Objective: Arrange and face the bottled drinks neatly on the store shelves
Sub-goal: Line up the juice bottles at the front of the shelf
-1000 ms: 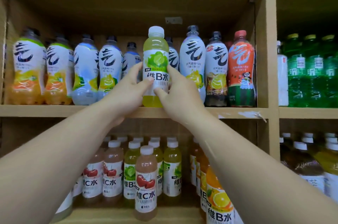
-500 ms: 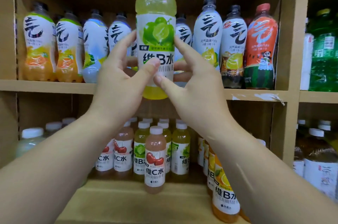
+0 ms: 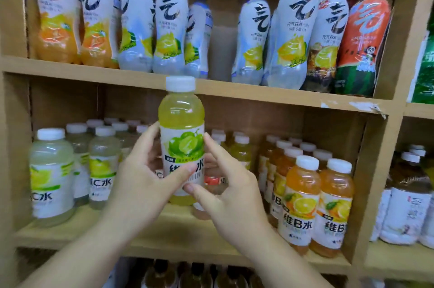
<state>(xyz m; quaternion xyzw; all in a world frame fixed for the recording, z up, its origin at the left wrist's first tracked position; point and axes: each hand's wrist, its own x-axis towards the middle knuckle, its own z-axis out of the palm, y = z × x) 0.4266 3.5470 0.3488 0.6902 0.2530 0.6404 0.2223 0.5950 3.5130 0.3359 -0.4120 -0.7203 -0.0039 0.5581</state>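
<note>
A yellow-green lime drink bottle (image 3: pixel 180 137) with a white cap is held upright in front of the middle shelf (image 3: pixel 178 233). My left hand (image 3: pixel 143 179) grips its left side with the thumb across the label. My right hand (image 3: pixel 227 184) pinches its right side with thumb and fingers. The label faces me. Behind it stand pale lemon bottles (image 3: pixel 50 175) on the left and orange bottles (image 3: pixel 303 203) on the right. The bottles right behind my hands are mostly hidden.
The upper shelf (image 3: pixel 234 90) carries a row of tall white-labelled sparkling water bottles (image 3: pixel 293 29) with a gap (image 3: pixel 222 36) in the middle, and a red one (image 3: pixel 361 38) at the right. A wooden divider (image 3: pixel 368 182) bounds the bay; tea bottles (image 3: pixel 404 203) stand beyond it.
Both hands have brought the lime bottle down from the upper shelf to the level of the middle shelf. The view has dropped with it.
</note>
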